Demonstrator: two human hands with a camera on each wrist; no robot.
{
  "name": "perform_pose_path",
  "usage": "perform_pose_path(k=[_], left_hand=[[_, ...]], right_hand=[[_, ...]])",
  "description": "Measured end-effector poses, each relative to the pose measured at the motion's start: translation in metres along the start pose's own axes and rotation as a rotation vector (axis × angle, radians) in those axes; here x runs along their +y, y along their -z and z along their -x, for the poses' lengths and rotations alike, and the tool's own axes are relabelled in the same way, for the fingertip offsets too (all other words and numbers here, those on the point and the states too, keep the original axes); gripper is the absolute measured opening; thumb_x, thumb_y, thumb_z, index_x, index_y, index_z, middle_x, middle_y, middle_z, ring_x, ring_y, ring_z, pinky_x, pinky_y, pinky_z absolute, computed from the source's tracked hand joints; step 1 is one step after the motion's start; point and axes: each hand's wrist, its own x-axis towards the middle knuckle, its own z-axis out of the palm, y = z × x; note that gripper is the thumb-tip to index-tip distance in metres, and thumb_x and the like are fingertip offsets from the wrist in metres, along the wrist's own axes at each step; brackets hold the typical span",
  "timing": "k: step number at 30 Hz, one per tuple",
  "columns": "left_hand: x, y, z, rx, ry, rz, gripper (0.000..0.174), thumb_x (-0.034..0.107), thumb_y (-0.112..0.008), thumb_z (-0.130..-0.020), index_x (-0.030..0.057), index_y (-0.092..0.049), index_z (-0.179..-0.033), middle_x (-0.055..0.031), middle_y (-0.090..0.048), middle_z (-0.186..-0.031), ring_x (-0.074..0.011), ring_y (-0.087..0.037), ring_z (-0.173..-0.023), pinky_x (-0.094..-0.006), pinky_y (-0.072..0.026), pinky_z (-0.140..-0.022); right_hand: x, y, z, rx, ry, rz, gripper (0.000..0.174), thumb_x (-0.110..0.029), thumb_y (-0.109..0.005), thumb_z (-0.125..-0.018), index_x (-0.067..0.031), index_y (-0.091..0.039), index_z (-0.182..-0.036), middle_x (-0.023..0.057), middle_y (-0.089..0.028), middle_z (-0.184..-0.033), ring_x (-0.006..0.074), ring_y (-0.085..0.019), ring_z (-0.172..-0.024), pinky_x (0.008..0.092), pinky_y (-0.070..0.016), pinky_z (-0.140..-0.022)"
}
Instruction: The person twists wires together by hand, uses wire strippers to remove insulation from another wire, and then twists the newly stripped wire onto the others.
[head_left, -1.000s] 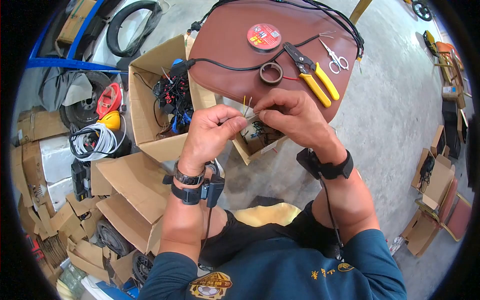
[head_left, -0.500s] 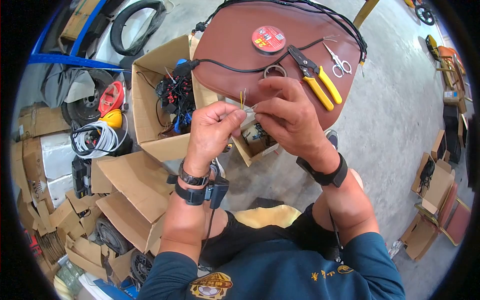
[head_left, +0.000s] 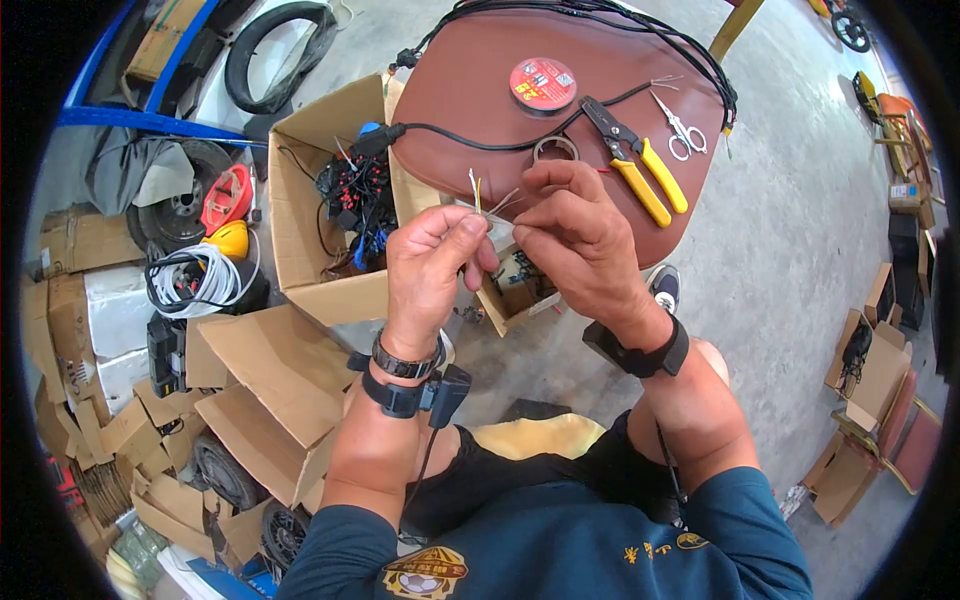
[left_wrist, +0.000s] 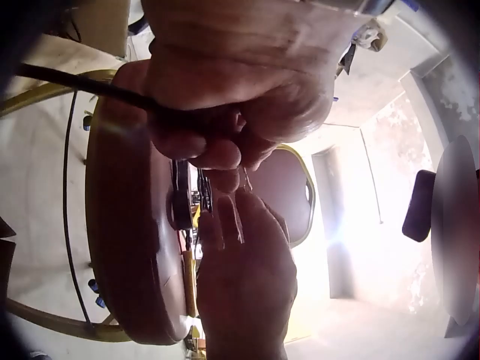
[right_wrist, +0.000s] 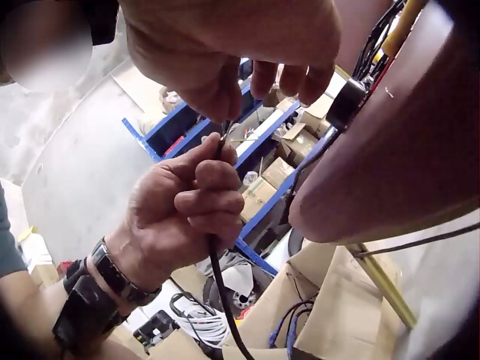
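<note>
In the head view my left hand [head_left: 432, 268] pinches the end of a cable, from which thin wires [head_left: 477, 192] fan out, one of them yellow. The right wrist view shows the black cable [right_wrist: 218, 281] running down out of the left fist [right_wrist: 187, 196]. My right hand [head_left: 585, 245] is just to the right, thumb and forefinger together at the tips of the thin greyish wires; the exact contact is too small to tell. From the left wrist, the black cable [left_wrist: 82, 81] passes into the left hand [left_wrist: 225, 97], with the right hand [left_wrist: 247, 277] beyond.
A brown seat [head_left: 460, 95] bears a red-labelled spool [head_left: 543, 84], a tape roll [head_left: 556, 149], yellow-handled pliers [head_left: 650, 180], scissors [head_left: 680, 128] and black cables. An open carton [head_left: 300, 240] of wiring stands left of it; a smaller box [head_left: 497, 308] sits below the hands.
The thin wires have spread apart above the left fingertips. The right hand has moved slightly down and right, and the left hand's lower fingers show more. The head view has shifted a little.
</note>
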Motion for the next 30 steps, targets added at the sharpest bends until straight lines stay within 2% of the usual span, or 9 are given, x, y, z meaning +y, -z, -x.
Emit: perform_pose_path(k=[4,7,10,13,16,19,22,30], left_hand=[[-0.001,0.001,0.000,-0.011,-0.002,0.009,0.018,0.020,-0.064,-0.095,0.0017,-0.065,-0.092,-0.0072,-0.066,-0.071,-0.0073,-0.054,-0.051,-0.0190,-0.0403,-0.046],[-0.001,0.002,0.000,-0.019,-0.025,-0.051,0.017,0.019,-0.064,-0.095,0.0016,-0.065,-0.093,-0.0072,-0.067,-0.071,-0.0074,-0.054,-0.052,-0.0192,-0.0416,-0.047],[0.001,0.000,0.001,-0.013,-0.024,-0.072,0.017,0.018,-0.064,-0.095,0.0011,-0.065,-0.093,-0.0072,-0.067,-0.071,-0.0078,-0.055,-0.053,-0.0194,-0.0426,-0.048],[-0.003,-0.001,0.001,-0.020,-0.018,-0.034,0.017,0.018,-0.064,-0.095,0.0006,-0.065,-0.093,-0.0070,-0.067,-0.071,-0.0083,-0.056,-0.054,-0.0194,-0.0428,-0.049],[0.000,-0.003,0.003,-0.058,-0.001,-0.063,0.018,0.018,-0.063,-0.095,0.0003,-0.065,-0.093,-0.0070,-0.067,-0.072,-0.0085,-0.057,-0.056,-0.0197,-0.0434,-0.049],[-0.002,-0.003,0.003,-0.078,0.006,-0.063,0.018,0.018,-0.063,-0.096,0.0002,-0.065,-0.093,-0.0071,-0.067,-0.072,-0.0086,-0.058,-0.057,-0.0200,-0.0437,-0.050],[-0.002,-0.003,0.003,-0.082,0.005,-0.060,0.018,0.018,-0.063,-0.096,0.0005,-0.065,-0.093,-0.0073,-0.067,-0.073,-0.0088,-0.058,-0.057,-0.0201,-0.0436,-0.049],[-0.004,-0.001,0.002,-0.069,0.019,0.060,0.021,0.022,-0.064,-0.095,0.0010,-0.064,-0.094,-0.0076,-0.066,-0.073,-0.0104,-0.059,-0.057,-0.0203,-0.0444,-0.048]], right_hand=[[0.000,-0.003,-0.001,0.018,-0.167,-0.163,0.007,-0.004,-0.069,-0.080,-0.0016,-0.065,-0.085,0.0120,-0.058,-0.110,0.0171,-0.061,-0.094,0.0284,-0.0500,-0.078],[0.008,-0.003,0.000,-0.026,-0.229,-0.247,0.015,-0.006,-0.070,-0.081,-0.0001,-0.063,-0.093,0.0085,-0.059,-0.109,0.0104,-0.060,-0.087,0.0244,-0.0499,-0.073],[0.003,-0.003,0.000,-0.060,-0.430,-0.533,0.027,-0.007,-0.072,-0.082,0.0013,-0.060,-0.105,0.0058,-0.059,-0.103,0.0086,-0.059,-0.086,0.0245,-0.0500,-0.072],[-0.005,-0.005,-0.003,-0.071,-0.439,-0.578,0.037,-0.008,-0.072,-0.083,0.0017,-0.057,-0.116,0.0039,-0.059,-0.099,0.0078,-0.058,-0.082,0.0233,-0.0496,-0.071],[-0.002,-0.008,-0.002,-0.062,-0.448,-0.668,0.032,-0.009,-0.070,-0.085,0.0004,-0.061,-0.115,0.0021,-0.062,-0.092,0.0069,-0.058,-0.077,0.0222,-0.0495,-0.069],[-0.003,0.001,-0.004,-0.091,-0.570,-0.572,0.022,-0.009,-0.068,-0.088,-0.0002,-0.066,-0.108,0.0008,-0.065,-0.090,0.0064,-0.058,-0.075,0.0217,-0.0496,-0.067],[-0.002,-0.001,-0.003,-0.046,-0.569,-0.610,0.015,-0.011,-0.067,-0.090,-0.0002,-0.068,-0.102,0.0002,-0.066,-0.087,0.0062,-0.058,-0.075,0.0225,-0.0497,-0.066],[0.001,-0.003,0.000,-0.073,-0.503,-0.556,0.012,-0.010,-0.066,-0.091,0.0001,-0.067,-0.097,0.0005,-0.066,-0.087,0.0065,-0.058,-0.075,0.0235,-0.0497,-0.065]])
